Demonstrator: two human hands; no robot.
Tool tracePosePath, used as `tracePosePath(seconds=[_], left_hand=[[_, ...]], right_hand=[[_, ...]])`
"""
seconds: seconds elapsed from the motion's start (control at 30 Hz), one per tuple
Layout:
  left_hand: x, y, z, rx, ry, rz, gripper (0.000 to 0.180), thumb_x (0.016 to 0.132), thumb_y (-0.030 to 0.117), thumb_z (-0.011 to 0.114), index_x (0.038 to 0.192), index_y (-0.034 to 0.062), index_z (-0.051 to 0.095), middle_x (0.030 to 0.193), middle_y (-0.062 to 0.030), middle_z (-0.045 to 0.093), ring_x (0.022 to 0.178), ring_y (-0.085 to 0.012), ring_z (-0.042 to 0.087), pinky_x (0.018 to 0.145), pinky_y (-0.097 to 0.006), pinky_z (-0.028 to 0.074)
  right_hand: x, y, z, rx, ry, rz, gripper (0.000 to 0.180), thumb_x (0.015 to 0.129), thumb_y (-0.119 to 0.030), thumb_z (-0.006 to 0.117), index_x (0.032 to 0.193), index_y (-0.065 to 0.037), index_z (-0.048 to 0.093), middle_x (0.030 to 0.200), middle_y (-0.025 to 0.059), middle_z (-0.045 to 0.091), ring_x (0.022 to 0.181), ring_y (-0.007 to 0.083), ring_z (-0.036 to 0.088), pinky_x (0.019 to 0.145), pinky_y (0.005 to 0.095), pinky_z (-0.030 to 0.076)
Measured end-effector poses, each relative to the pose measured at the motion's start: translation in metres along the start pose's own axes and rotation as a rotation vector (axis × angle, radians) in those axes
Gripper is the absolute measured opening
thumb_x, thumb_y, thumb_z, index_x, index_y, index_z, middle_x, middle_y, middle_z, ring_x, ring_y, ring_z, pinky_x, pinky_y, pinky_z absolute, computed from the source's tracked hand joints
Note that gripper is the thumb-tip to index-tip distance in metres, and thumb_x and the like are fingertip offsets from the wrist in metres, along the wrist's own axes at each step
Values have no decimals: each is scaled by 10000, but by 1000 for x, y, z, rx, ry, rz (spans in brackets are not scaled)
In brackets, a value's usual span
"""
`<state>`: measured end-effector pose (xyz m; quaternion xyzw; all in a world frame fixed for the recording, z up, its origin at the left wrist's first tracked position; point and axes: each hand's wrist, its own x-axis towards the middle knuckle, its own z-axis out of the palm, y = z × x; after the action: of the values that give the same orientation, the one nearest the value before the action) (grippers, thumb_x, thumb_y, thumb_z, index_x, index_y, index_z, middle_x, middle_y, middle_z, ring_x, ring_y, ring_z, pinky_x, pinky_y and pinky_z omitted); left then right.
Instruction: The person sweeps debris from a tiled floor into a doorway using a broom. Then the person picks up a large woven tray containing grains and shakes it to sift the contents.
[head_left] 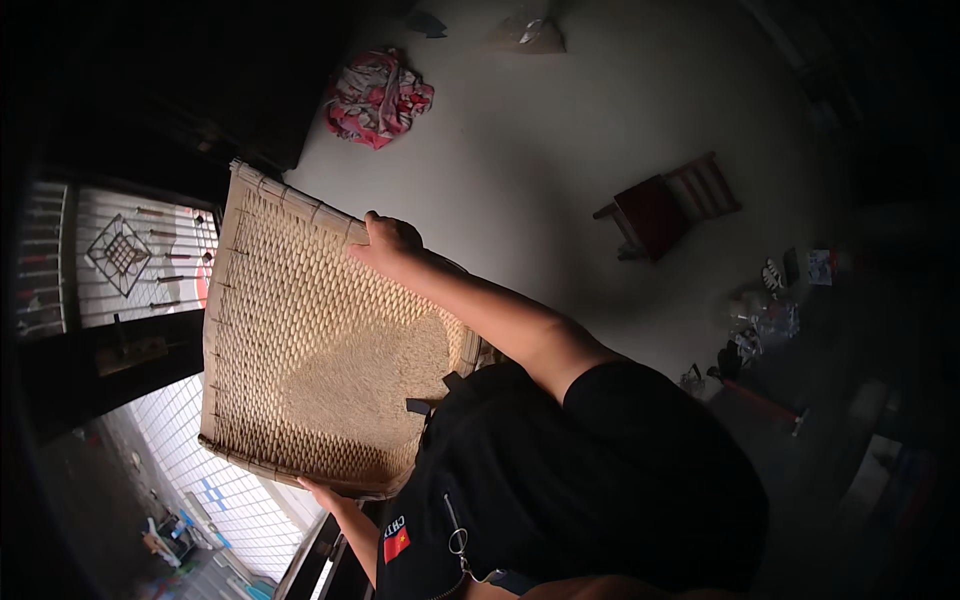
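A large woven winnowing basket (pixel 270 260), with a stiff bound rim, is held out in front of my body on the left side. A pile of small tan grains (pixel 350 380) spreads over the part of it nearest my body. My right hand (pixel 392 243) grips the far rim, its thumb over the edge and its other fingers mostly hidden. At the opposite rim my left hand (pixel 318 492) holds on from the outside; only part of it shows.
Dark red chair (pixel 655 215) on the floor to the right. A crumpled pink and grey cloth (pixel 378 97) lies at the far left, with a clear plastic bag (pixel 528 35) beyond. A barred window (pixel 140 250) and an opening onto tiled ground (pixel 225 470) are at left. Several shoes and small items line the right.
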<state>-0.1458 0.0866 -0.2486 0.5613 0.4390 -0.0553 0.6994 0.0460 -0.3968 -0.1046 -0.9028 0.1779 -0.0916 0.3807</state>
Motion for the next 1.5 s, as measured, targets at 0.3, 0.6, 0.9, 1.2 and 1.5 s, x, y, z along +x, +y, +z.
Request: tracePosePath(seconds=[0.3,0.6,0.9,1.2,1.5], left_hand=[[58,-27,-45,-17,-88,118,837,904,642,389,1420,-14,313,1422,-167,392,1268,-339,417,1066,-430,335],[117,-25,-34,-71,-194,243,822,887,612,483,1329,-78,410,1262,-174,533,1099,-292,555,937,-357,454],[110,12,-54,-45,-39,334,586,885,568,547,993,-7,558,892,-77,595,799,-166,550,750,-296,465],[48,19,-34,123,308,218,575,880,571,549,849,-2,583,782,-69,582,728,-187,536,705,-330,444],[3,54,-10,296,428,105,560,887,527,559,812,-28,551,764,-150,596,701,-245,537,693,-375,444]], right_hand=[[-45,-16,22,-135,145,-81,625,715,-471,717,1074,9,541,940,196,648,880,333,637,742,426,517],[-83,-64,11,-314,143,27,676,730,-520,695,1124,8,545,1019,222,642,939,364,629,803,417,510],[-87,-29,41,-218,134,81,829,705,-507,723,1242,74,478,1200,265,566,1102,372,564,911,392,461],[6,-53,42,-199,-225,180,864,706,-461,748,1310,62,420,1303,254,493,1186,353,507,961,394,424],[61,-18,46,-324,-258,129,727,680,-461,761,1158,45,551,1124,226,616,1045,342,599,888,403,466]])
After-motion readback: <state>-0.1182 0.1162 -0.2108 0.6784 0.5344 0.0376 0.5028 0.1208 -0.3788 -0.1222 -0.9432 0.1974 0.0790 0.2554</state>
